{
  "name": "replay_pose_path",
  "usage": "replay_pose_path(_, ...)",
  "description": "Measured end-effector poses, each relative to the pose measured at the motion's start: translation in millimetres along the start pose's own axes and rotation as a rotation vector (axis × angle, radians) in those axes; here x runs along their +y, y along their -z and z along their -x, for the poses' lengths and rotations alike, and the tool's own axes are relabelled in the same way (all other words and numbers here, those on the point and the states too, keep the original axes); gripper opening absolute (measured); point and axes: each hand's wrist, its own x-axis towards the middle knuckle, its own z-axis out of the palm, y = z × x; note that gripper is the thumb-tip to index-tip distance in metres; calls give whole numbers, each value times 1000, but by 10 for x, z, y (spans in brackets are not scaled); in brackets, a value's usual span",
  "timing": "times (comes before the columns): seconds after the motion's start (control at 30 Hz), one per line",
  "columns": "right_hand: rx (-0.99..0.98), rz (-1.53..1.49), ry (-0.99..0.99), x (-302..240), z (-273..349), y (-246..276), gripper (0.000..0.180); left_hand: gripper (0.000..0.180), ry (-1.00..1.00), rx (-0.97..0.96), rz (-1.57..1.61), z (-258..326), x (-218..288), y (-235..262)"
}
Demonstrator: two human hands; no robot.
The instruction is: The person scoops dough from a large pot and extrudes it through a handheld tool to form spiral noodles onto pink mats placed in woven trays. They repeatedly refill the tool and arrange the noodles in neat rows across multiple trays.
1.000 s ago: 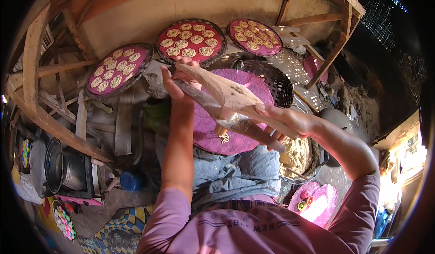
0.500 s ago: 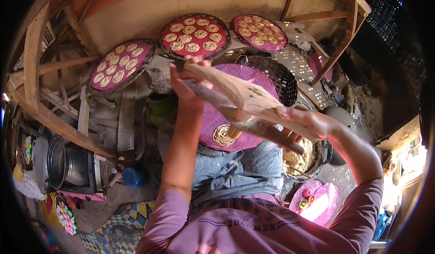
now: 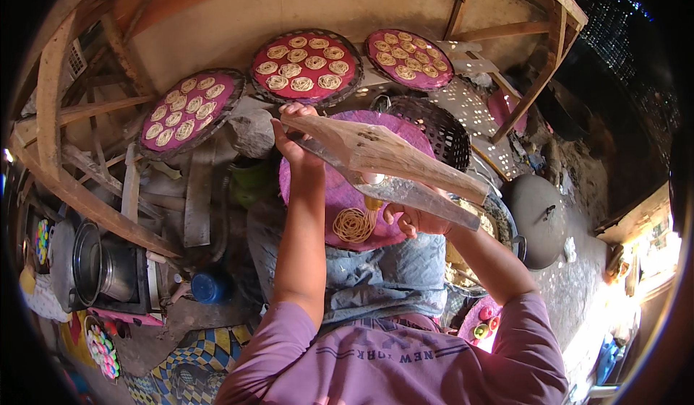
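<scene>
My left hand (image 3: 295, 132) is closed round the joined left end of a wooden hand press (image 3: 412, 163), made of two long bars that spread apart toward the right. Under its middle a yellowish nozzle (image 3: 372, 203) lets out thin dough strands. These lie coiled in a round nest (image 3: 353, 225) on a purple round tray (image 3: 307, 181) over my lap. My right hand (image 3: 418, 221) is below the lower bar, close to the strands, with fingers loosely bent and apart. The bar hides part of that hand, and nothing shows in its fingers.
Three round trays (image 3: 306, 65) of coiled dough nests stand along the back wall. A black woven basket (image 3: 426, 127) is behind my tray. To the right are a pot of crumbly dough (image 3: 463, 271) and a grey lid (image 3: 535, 221). Wooden posts (image 3: 52, 94) frame the left.
My right hand has let go of the press's right end and moved left beneath it. The press bars now stand further apart, and the dough nest is looser and wider.
</scene>
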Motion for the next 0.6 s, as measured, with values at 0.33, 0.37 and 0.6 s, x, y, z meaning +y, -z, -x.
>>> replay_pose_path(0.33, 217, 503, -284, -28, -435, -170, 45, 7, -102, -227, -264, 33, 586, -313)
replay_pose_path(0.37, 224, 941, -266, 6, -504, -202, 39, 7, -119, -195, -236, 5, 677, -425)
replay_pose_path(0.6, 360, 1423, 235, 117, -658, -460, 39, 19, -31, -186, -74, -44, 710, -1261)
